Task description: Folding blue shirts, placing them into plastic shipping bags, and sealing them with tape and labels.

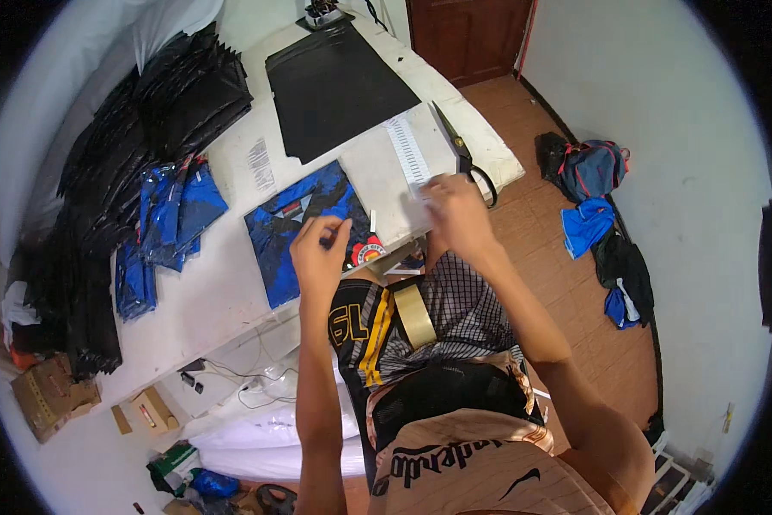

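Note:
My left hand is at the lower edge of a folded blue-and-black garment, its thumb and fingers curled together, holding something I cannot make out. A small white strip and a red round emblem lie beside it on the garment. My right hand is curled at the table edge, just below a white printed strip and near black scissors; whatever its fingers grip is hidden. A gold tape roll rests on my lap.
The white table bears a black sheet, piled black bags and bagged blue garments. A backpack and loose clothing lie on the floor at right, near a door. Boxes stand lower left.

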Demonstrator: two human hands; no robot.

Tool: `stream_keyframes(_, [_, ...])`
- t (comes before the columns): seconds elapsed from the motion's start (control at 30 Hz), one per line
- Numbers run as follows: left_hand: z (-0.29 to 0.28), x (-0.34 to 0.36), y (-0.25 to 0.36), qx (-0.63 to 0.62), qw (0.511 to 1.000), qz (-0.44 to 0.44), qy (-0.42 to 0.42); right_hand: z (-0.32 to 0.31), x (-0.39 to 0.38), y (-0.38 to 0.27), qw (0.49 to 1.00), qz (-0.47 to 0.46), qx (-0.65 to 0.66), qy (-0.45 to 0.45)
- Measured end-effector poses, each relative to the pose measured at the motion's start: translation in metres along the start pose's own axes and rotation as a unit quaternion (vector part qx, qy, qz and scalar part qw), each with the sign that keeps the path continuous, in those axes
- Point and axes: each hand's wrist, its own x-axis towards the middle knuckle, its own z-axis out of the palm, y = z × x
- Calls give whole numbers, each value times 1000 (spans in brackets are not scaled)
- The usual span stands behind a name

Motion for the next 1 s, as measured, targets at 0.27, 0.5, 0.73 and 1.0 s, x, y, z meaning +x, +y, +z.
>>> stream_keyframes(0.27, [4, -51, 7, -66, 993, -72, 67, 59, 13, -24, 977, -158, 113, -84])
stream_keyframes(0.5, [3, -60, 8, -98, 990, -86, 59, 56, 21, -16, 967, -208, 120, -85])
stream_keyframes(0.73, [9, -58, 6, -129, 984, -94, 84, 55, 18, -23, 972, -98, 213, 13])
stream_keyframes(1.0, [2, -38, 19, -296, 939, -157, 76, 21, 32, -58, 864, 78, 460, -191])
